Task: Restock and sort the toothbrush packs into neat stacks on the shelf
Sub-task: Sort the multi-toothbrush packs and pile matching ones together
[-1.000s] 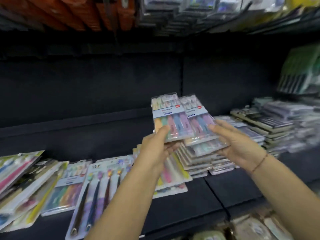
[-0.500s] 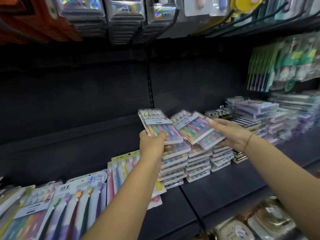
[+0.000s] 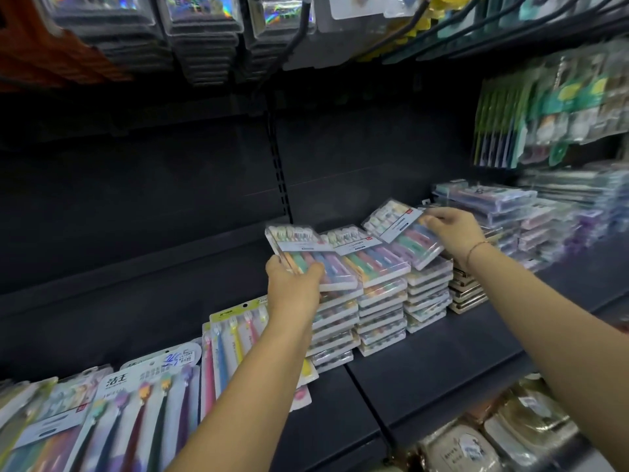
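Observation:
My left hand (image 3: 292,289) grips a clear pack of pastel toothbrushes (image 3: 308,255) by its near end, just over the left stack (image 3: 335,330) of like packs on the dark shelf (image 3: 442,362). My right hand (image 3: 452,233) holds a second, tilted pack (image 3: 403,235) by its far right edge over the right stack (image 3: 427,298). Between them a middle stack (image 3: 379,301) has a pack lying flat on top (image 3: 369,258).
Long hanging-card toothbrush packs (image 3: 136,410) lie fanned at the left of the shelf. Gold-edged flat boxes (image 3: 468,294) and blurred piles of packs (image 3: 544,219) fill the right. Goods hang on hooks above (image 3: 204,39). Wrapped items (image 3: 503,434) sit on the shelf below.
Both hands have carried their packs forward and down toward the stacks, and the right hand's pack now tilts over the right stack. The view has swung right.

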### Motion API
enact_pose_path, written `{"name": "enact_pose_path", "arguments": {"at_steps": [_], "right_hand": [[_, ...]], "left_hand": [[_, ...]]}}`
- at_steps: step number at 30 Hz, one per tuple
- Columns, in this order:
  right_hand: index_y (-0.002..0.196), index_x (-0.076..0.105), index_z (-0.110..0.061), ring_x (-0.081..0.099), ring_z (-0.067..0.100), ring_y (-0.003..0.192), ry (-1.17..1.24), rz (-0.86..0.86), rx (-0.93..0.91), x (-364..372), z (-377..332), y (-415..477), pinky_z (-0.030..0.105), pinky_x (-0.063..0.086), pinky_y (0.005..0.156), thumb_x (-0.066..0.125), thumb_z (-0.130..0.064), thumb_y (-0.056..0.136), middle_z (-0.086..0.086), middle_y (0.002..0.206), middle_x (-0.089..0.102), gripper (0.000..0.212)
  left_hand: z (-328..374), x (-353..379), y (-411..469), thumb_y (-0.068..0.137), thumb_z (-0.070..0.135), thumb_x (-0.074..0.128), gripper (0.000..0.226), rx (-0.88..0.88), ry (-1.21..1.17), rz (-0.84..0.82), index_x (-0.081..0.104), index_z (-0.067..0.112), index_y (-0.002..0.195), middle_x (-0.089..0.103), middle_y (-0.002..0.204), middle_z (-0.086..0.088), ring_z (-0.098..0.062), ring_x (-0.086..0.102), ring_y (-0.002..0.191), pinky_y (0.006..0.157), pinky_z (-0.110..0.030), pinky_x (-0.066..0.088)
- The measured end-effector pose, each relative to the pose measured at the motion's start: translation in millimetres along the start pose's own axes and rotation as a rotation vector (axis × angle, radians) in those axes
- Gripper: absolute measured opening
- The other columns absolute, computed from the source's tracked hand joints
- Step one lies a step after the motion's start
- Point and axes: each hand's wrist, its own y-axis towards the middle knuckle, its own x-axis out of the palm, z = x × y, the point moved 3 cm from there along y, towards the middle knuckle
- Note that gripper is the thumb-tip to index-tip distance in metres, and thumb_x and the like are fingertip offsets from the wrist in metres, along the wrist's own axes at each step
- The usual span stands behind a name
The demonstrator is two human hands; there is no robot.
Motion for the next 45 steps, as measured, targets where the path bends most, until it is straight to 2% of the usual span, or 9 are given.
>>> {"name": "enact_pose_path", "arguments": {"at_steps": [5, 10, 18, 23, 28, 32, 35, 38, 45], "right_hand": [[0.129, 0.06, -0.006, 0.061, 0.033, 0.108, -0.271, -0.081, -0.008, 5.6, -1.4, 6.0, 0.036, 0.048, 0.09, 0.052, -0.012, 0.099, 0.015, 0.124, 0.063, 0.032], [0.134, 0.056, -0.009, 0.047, 0.01, 0.063, -0.438, -0.2, -0.053, 14.8, 2.3, -0.7, 0.018, 0.034, 0.055, 0.045, -0.015, 0.102, 0.006, 0.1, 0.059, 0.035], [0.14, 0.051, -0.014, 0.054, 0.023, 0.122, -0.423, -0.307, -0.108, 21.8, 7.7, -4.7, 0.034, 0.043, 0.102, 0.05, -0.027, 0.101, 0.006, 0.142, 0.053, 0.041], [0.137, 0.054, -0.021, 0.048, 0.025, 0.13, -0.483, -0.267, -0.1, 24.2, 10.6, -8.1, 0.043, 0.036, 0.111, 0.048, -0.034, 0.101, 0.002, 0.145, 0.05, 0.039], [0.131, 0.058, -0.026, 0.046, 0.025, 0.131, -0.551, -0.079, -0.106, 36.4, -7.2, -48.2, 0.052, 0.004, 0.119, 0.042, -0.04, 0.102, -0.002, 0.136, 0.056, 0.037], [0.118, 0.064, -0.012, 0.05, 0.022, 0.119, -0.039, 0.183, -0.506, 86.8, -62.3, -142.5, 0.045, 0.036, 0.109, 0.042, -0.031, 0.096, 0.0, 0.121, 0.055, 0.037], [0.116, 0.064, -0.017, 0.048, 0.006, 0.12, 0.096, -0.158, -0.707, 178.9, -90.0, -221.1, 0.022, 0.035, 0.107, 0.047, -0.027, 0.095, -0.006, 0.122, 0.055, 0.028], [0.123, 0.059, -0.022, 0.046, -0.003, 0.124, 0.16, -0.673, -0.547, 274.5, -100.4, -279.2, 0.022, 0.033, 0.111, 0.056, -0.026, 0.097, -0.012, 0.131, 0.051, 0.027], [0.155, 0.014, -0.022, 0.009, 0.016, 0.149, -0.451, -1.105, -0.647, 423.7, -103.2, -334.9, 0.037, 0.003, 0.121, 0.067, -0.059, 0.081, 0.0, 0.162, 0.013, 0.098]], "left_hand": [[-4.0, -0.1, 1.9, 0.091, 0.034, 0.06, 0.057, -0.032, 0.254, 0.069, 0.039, 0.013, 0.139, 0.047, 0.132, -0.008, -0.027, 0.055, 0.107, 0.089, -0.041, 0.052], [-18.6, -0.5, 9.0, 0.092, 0.039, 0.056, 0.064, -0.062, 0.339, 0.065, 0.034, 0.011, 0.145, 0.033, 0.137, -0.003, -0.029, 0.042, 0.124, 0.103, -0.048, 0.043], [-19.8, 9.0, 7.4, 0.098, 0.042, 0.051, 0.079, -0.071, 0.154, -0.068, 0.002, 0.022, 0.158, 0.017, 0.162, 0.0, -0.027, 0.027, 0.145, 0.116, -0.047, 0.03], [-18.3, -20.4, -2.4, 0.102, 0.037, 0.046, 0.064, -0.026, 0.119, -0.067, 0.015, 0.02, 0.156, 0.025, 0.159, 0.001, -0.023, 0.031, 0.142, 0.112, -0.038, 0.029], [-32.8, -102.2, -6.9, 0.101, 0.037, 0.049, 0.06, 0.109, 0.192, 0.06, 0.025, 0.021, 0.154, 0.033, 0.156, 0.003, -0.013, 0.041, 0.133, 0.111, -0.031, 0.03], [-44.7, -190.2, -18.9, 0.1, 0.037, 0.048, 0.047, 0.244, 0.361, 0.203, 0.044, 0.02, 0.144, 0.046, 0.145, 0.005, -0.01, 0.045, 0.128, 0.103, -0.026, 0.033], [-56.3, -268.4, -29.2, 0.1, 0.034, 0.049, 0.038, 0.289, 0.46, 0.409, 0.054, 0.016, 0.134, 0.052, 0.135, 0.001, -0.012, 0.047, 0.122, 0.097, -0.025, 0.034], [-69.3, -346.7, -39.8, 0.1, 0.029, 0.051, 0.036, 0.269, 0.509, 0.643, 0.057, 0.009, 0.13, 0.054, 0.131, -0.007, -0.02, 0.049, 0.121, 0.092, -0.026, 0.035], [-120.5, -430.0, -67.4, 0.097, 0.043, 0.054, 0.049, -0.159, 0.53, 0.842, 0.058, 0.004, 0.127, 0.057, 0.127, -0.014, -0.031, 0.055, 0.107, 0.087, -0.039, 0.041]]}}
